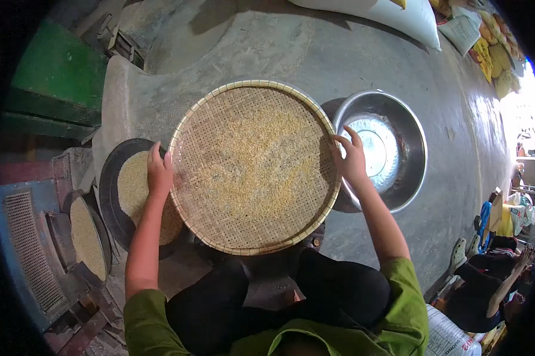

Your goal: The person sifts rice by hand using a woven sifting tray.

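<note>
A round woven bamboo sieve tray [220,98] is held level above the concrete floor, with a thin layer of pale grain [252,169] spread across its mesh. My left hand [159,172] grips the tray's left rim. On the opposite rim, my right hand [350,159] holds on with fingers curled over the edge. Under the left side sits a dark round pan [110,190] holding a heap of grain [134,184]. To the right stands an empty shiny metal basin [404,136], partly hidden by the tray.
A blue machine with a grille [27,249] and another grain-filled pan [88,237] stand at the left. A green box [57,77] is at the upper left. White sacks [398,15] lie at the top. Another person [493,285] sits at the lower right.
</note>
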`<action>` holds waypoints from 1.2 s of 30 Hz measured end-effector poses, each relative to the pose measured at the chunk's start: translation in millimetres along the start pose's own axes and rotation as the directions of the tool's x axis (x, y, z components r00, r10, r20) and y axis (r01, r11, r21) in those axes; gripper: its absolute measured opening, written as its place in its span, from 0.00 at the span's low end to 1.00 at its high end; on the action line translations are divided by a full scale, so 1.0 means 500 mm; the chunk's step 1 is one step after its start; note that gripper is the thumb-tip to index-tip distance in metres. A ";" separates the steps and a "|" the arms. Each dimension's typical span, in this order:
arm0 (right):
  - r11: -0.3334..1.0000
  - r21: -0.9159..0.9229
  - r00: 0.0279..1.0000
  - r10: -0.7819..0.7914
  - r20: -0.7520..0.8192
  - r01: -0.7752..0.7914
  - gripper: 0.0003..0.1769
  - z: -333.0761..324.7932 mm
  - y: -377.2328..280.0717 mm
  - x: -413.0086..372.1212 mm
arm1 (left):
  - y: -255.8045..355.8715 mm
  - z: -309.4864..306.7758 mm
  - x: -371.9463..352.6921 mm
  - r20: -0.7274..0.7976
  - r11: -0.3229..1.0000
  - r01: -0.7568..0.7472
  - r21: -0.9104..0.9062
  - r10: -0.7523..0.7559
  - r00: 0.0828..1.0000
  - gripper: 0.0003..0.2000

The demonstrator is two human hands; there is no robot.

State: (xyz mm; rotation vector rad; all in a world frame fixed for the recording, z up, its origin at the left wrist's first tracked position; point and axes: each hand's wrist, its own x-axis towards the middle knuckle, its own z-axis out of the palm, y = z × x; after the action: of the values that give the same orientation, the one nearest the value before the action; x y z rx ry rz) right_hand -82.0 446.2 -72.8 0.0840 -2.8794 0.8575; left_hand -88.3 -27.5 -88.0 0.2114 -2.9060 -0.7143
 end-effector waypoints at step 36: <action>0.938 -0.278 0.967 -0.155 0.202 0.208 0.07 -0.011 -0.025 0.058 | -0.023 0.044 -0.017 0.072 0.995 0.085 -0.057 -0.081 0.994 0.16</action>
State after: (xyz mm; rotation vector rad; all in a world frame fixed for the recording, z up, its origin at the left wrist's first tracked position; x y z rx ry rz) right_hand -109.2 438.2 -57.3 0.4077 -3.0652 0.3943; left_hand -82.6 -26.2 -113.4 0.3080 -2.9514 -0.8373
